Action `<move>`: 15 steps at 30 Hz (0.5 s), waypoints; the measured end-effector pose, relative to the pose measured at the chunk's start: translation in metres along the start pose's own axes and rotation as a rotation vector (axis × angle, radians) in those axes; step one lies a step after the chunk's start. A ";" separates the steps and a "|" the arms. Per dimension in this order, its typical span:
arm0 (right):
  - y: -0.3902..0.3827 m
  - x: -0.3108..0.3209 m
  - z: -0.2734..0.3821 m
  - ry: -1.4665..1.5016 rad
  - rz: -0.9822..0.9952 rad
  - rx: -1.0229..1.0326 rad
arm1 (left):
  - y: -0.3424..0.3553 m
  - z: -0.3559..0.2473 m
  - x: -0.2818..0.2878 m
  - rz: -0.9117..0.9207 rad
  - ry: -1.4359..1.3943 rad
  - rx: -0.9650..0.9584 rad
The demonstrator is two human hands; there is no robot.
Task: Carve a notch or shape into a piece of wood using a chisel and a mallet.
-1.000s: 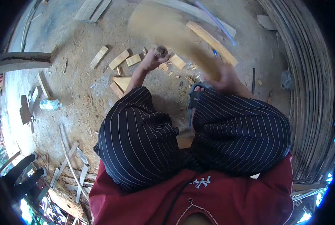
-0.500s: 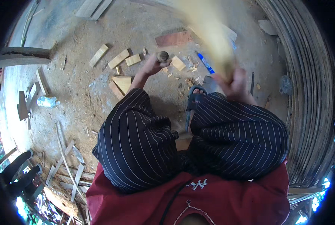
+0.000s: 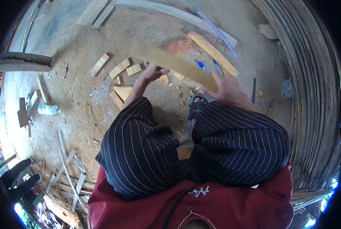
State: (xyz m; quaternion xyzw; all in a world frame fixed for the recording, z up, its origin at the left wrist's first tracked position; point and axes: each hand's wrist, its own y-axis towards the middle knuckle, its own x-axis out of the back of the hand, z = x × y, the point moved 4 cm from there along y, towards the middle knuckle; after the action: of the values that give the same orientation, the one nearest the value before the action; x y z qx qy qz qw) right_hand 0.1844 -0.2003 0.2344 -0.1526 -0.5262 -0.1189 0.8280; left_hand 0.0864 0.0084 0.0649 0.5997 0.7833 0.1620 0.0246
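My right hand [image 3: 227, 89] is wrapped round one end of a pale wooden bar [image 3: 170, 63]. The bar slants up and left, and its far end passes over my left hand [image 3: 152, 73]. That left hand is closed low in front of my left knee. The bar covers what it grips; half a second ago a round-ended tool handle stood upright in that fist. A small pale wood block [image 3: 177, 75] shows partly from under the bar. Wood chips [image 3: 163, 78] lie beside my left hand.
Several cut wood blocks [image 3: 119, 68] lie left of my left hand. Beyond my right hand are a blue marker [image 3: 202, 66], a longer timber piece [image 3: 212, 52] and a reddish board [image 3: 177, 46]. Stacked long strips [image 3: 311, 95] line the right side; a plastic bottle [image 3: 49, 110] lies at left.
The wooden bar has swung down and left from a raised, blurred position to across my left hand. It now hides the round handle end that showed there.
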 end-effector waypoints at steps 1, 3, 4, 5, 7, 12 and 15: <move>-0.004 0.005 0.011 0.078 -0.106 -0.001 | -0.009 -0.003 0.005 -0.004 0.006 0.025; -0.013 0.006 0.013 0.304 -0.209 0.029 | -0.007 0.014 0.010 0.137 -0.058 0.428; -0.015 0.011 0.009 0.519 -0.327 0.063 | -0.001 0.017 0.009 0.206 0.025 0.391; -0.014 0.008 0.005 0.514 -0.331 0.061 | -0.001 0.020 0.006 0.209 0.023 0.385; -0.003 -0.024 -0.006 -0.133 0.184 -0.041 | -0.004 0.001 0.005 -0.013 0.201 -0.078; -0.013 0.029 0.021 0.522 -0.456 0.118 | -0.001 0.011 0.002 0.152 0.020 0.326; -0.007 -0.035 -0.028 0.013 0.066 -0.094 | -0.001 0.007 -0.007 -0.044 -0.144 0.167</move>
State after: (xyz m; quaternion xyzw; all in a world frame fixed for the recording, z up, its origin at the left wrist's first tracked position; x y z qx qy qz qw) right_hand 0.1909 -0.2165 0.1922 -0.2076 -0.5094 -0.1173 0.8268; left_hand 0.0893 0.0036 0.0567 0.5924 0.8032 0.0518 0.0343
